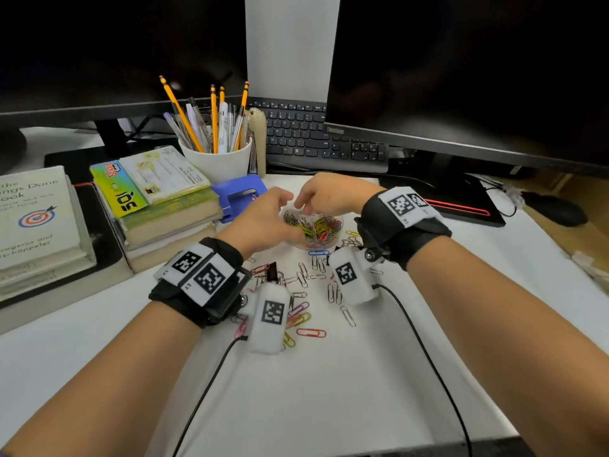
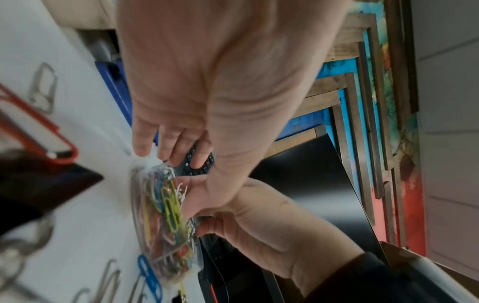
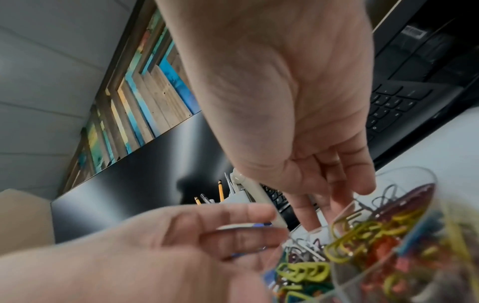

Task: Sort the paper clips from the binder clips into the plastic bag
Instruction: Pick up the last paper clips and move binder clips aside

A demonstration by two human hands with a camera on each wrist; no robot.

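The plastic bag (image 1: 313,225) sits mid-counter (image 1: 329,390) with paper clips inside it. In front of the bag, loose paper clips (image 1: 309,291) and a binder clip (image 1: 272,271) lie scattered. Left of the bag stands a stack of books (image 1: 158,199); behind the bag, a pencil cup (image 1: 217,163) and a keyboard (image 1: 316,136).

The monitor (image 1: 461,94) bezel reads "ThinkVision"; the yellow-green packet (image 1: 118,192) shows "50".

Left hand (image 1: 263,222) fingers curled; right hand (image 1: 324,192) fingers pointing down.
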